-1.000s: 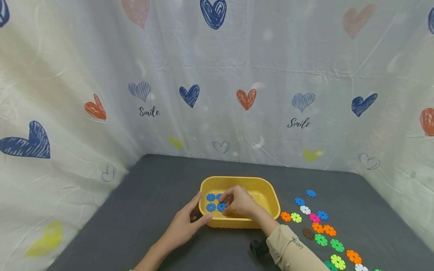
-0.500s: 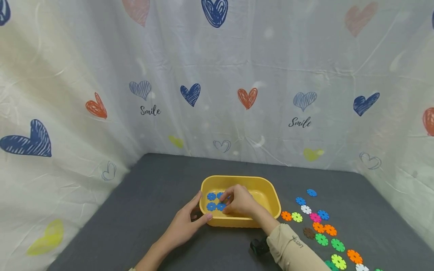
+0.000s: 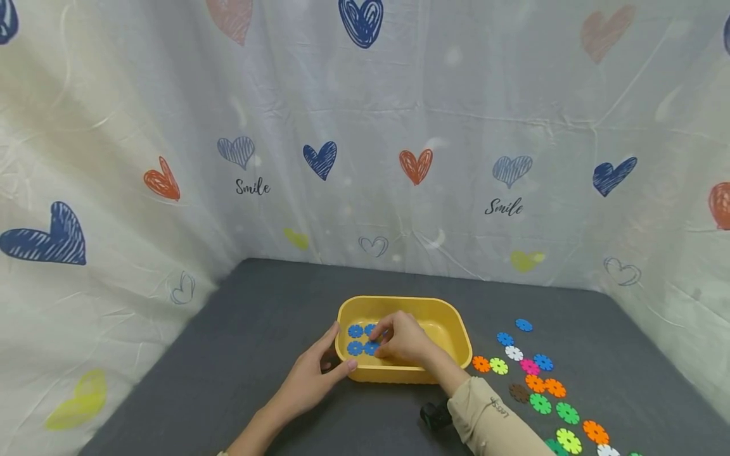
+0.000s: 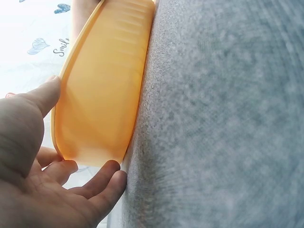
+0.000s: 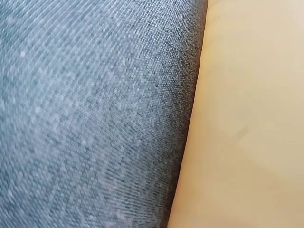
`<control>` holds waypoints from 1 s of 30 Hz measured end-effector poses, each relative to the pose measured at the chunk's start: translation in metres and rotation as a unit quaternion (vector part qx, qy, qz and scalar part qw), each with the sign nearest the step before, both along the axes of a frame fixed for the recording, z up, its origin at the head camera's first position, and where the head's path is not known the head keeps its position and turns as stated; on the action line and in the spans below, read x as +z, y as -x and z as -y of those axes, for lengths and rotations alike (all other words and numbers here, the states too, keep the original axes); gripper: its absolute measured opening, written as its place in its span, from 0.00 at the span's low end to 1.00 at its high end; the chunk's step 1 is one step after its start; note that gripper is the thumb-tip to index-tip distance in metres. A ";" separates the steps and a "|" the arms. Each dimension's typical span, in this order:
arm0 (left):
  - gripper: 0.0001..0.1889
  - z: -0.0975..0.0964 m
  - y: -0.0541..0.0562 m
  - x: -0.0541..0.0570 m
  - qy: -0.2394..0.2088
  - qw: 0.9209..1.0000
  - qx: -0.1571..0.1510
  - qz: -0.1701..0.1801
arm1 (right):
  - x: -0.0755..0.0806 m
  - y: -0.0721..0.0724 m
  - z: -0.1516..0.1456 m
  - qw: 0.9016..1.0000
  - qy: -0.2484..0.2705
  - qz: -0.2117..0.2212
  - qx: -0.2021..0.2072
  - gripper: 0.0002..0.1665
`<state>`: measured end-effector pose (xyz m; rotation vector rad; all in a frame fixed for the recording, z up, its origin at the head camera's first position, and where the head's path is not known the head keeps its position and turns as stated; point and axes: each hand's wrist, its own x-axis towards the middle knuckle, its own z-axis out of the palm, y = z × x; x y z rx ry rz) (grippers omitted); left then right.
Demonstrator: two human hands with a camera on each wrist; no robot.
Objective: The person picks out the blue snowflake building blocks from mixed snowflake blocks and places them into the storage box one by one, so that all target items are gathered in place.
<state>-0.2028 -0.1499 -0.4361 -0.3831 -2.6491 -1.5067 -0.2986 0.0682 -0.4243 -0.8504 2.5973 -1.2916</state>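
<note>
A yellow plastic tub [image 3: 450, 326] sits on the grey cloth. My left hand [image 3: 308, 378] grips its left end; in the left wrist view the thumb [image 4: 50, 92] is at the rim and the fingers bend round the end wall. Inside, my right hand [image 3: 406, 342] reaches down with bent fingers and pinches a notched blue interlocking disc [image 3: 370, 349] at its right edge. That disc lies right beside another blue disc [image 3: 355, 348]. Behind them are two more, one a blue disc [image 3: 355, 331] in plain sight, the other partly covered by the fingers. The right wrist view shows only tub wall [image 5: 247, 118] and cloth.
Several loose discs in mixed colours lie in a scattered band right of the tub, among them an orange disc [image 3: 481, 364], a white disc [image 3: 514, 353] and a brown disc [image 3: 519, 393]. A small black object [image 3: 435, 416] is by the right sleeve. A heart-print curtain [image 3: 365, 126] hangs behind.
The blue disc under my right fingers has shifted slightly left, closer to the disc beside it. My left hand stays on the tub.
</note>
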 end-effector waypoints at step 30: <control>0.44 0.000 0.002 -0.001 0.001 1.000 -0.001 -0.003 | 0.001 -0.001 0.001 1.000 0.005 0.000 -0.004 0.11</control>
